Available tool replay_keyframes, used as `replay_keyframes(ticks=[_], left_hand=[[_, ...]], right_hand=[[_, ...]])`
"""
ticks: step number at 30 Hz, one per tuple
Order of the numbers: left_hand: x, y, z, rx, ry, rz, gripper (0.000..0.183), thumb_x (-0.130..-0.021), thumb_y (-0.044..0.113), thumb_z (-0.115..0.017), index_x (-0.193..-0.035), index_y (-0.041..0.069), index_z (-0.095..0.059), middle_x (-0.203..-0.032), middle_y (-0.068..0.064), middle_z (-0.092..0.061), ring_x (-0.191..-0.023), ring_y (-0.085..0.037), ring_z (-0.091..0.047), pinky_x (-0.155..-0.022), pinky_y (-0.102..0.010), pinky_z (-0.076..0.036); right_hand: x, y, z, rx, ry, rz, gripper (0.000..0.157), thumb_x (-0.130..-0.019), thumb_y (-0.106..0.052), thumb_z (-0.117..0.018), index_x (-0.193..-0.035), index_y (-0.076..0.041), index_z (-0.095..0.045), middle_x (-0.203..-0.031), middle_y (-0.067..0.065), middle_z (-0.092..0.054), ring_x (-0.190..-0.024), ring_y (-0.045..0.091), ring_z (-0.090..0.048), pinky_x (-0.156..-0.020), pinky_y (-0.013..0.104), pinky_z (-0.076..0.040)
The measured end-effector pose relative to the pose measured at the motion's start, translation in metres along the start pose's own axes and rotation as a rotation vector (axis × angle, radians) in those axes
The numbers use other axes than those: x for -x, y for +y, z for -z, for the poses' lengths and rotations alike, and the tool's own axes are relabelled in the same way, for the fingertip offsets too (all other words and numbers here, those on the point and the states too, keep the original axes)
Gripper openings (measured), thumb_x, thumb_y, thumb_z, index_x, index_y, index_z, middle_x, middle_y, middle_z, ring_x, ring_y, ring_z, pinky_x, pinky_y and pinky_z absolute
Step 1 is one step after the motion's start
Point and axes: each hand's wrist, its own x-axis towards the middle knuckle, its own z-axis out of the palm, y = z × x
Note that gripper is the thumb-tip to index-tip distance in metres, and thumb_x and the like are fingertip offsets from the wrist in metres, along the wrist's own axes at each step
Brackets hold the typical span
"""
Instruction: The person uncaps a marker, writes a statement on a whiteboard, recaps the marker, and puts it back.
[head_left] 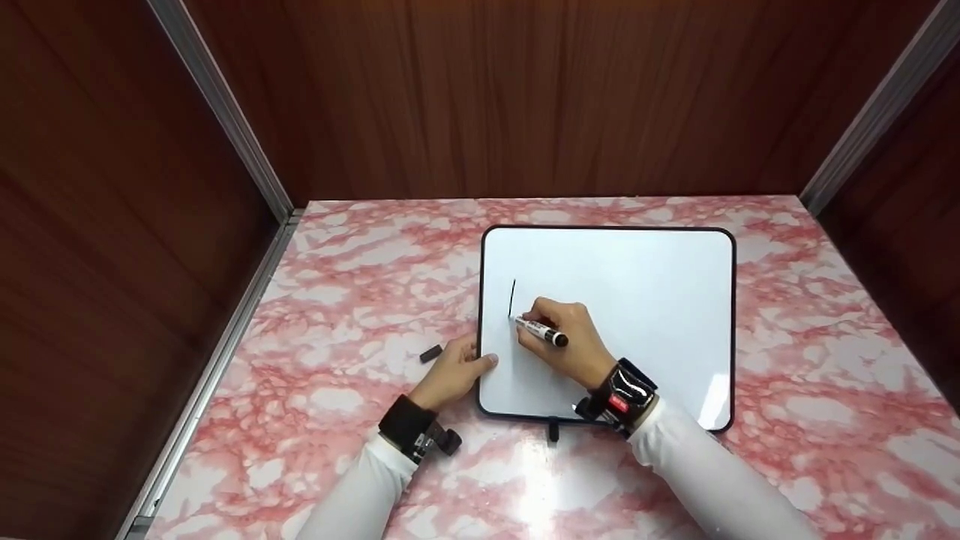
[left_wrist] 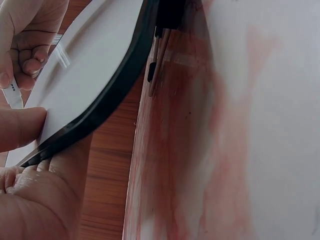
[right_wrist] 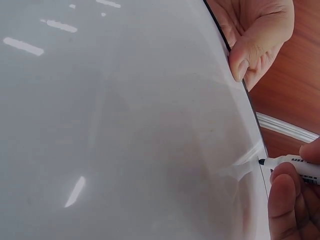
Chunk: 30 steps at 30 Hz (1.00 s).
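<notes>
One whiteboard marker [head_left: 538, 329] is being pinched by the right hand [head_left: 573, 343], tip being aimed toward the left edge of the whiteboard [head_left: 645, 315], which is being gripped by the left hand [head_left: 451, 370].

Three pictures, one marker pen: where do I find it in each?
Head: the marker pen is just right of and below centre, in the right hand.
Left wrist: at the left edge, slightly above mid-height; only part shows.
Right wrist: at the right edge, below mid-height, dark tip pointing left.
Shared landmark: the thumb of the left hand, over the edge of the whiteboard.
</notes>
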Motion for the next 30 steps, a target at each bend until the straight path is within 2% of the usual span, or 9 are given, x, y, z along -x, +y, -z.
replay_keyframes(ticks=[6, 13, 18, 22, 30], left_hand=[[0.0005, -0.0009, 0.0003, -0.030, 0.006, -0.010, 0.037, -0.104, 0.000, -0.058, -0.140, -0.012, -0.061, -0.130, -0.032, -0.073, -0.115, -0.034, -0.075, -0.095, -0.038, -0.066], [0.0000, -0.0016, 0.0011, -0.036, 0.009, -0.019, 0.038, -0.105, 0.000, -0.057, -0.141, -0.013, -0.060, -0.132, -0.032, -0.073, -0.117, -0.038, -0.076, -0.097, -0.041, -0.066], [-0.0003, -0.0006, 0.0006, -0.020, 0.011, -0.011, 0.039, -0.105, 0.000, -0.057, -0.142, -0.013, -0.059, -0.133, -0.032, -0.072, -0.117, -0.038, -0.075, -0.098, -0.041, -0.066], [-0.0003, -0.0004, 0.0000, -0.011, 0.007, -0.004, 0.040, -0.104, 0.000, -0.057, -0.142, -0.013, -0.059, -0.133, -0.032, -0.072, -0.117, -0.037, -0.075, -0.098, -0.041, -0.066], [0.0002, -0.0009, 0.0014, -0.009, 0.009, 0.006, 0.040, -0.105, 0.000, -0.057, -0.143, -0.012, -0.059, -0.134, -0.032, -0.072, -0.116, -0.037, -0.076, -0.097, -0.041, -0.067]], right_hand=[[0.0007, 0.0017, -0.0005, 0.007, 0.017, 0.039, 0.015, -0.083, -0.003, -0.078, -0.078, -0.007, -0.065, -0.075, 0.005, -0.077, -0.062, 0.006, -0.053, -0.056, 0.013, -0.038], [-0.0012, 0.0043, 0.0008, -0.033, 0.072, 0.001, 0.014, -0.085, -0.003, -0.077, -0.080, -0.005, -0.064, -0.082, 0.009, -0.081, -0.064, 0.006, -0.057, -0.056, 0.014, -0.042], [-0.0053, 0.0049, 0.0011, -0.009, 0.102, -0.009, 0.013, -0.088, -0.004, -0.078, -0.084, -0.003, -0.065, -0.087, 0.012, -0.082, -0.065, 0.011, -0.061, -0.057, 0.017, -0.045], [-0.0079, 0.0050, 0.0006, 0.012, 0.108, -0.018, 0.014, -0.088, -0.005, -0.078, -0.084, -0.002, -0.066, -0.090, 0.014, -0.083, -0.067, 0.015, -0.066, -0.059, 0.019, -0.048], [-0.0092, 0.0047, 0.0011, 0.030, 0.099, -0.028, 0.013, -0.089, -0.004, -0.079, -0.083, -0.003, -0.066, -0.089, 0.014, -0.082, -0.066, 0.015, -0.064, -0.058, 0.021, -0.047]])
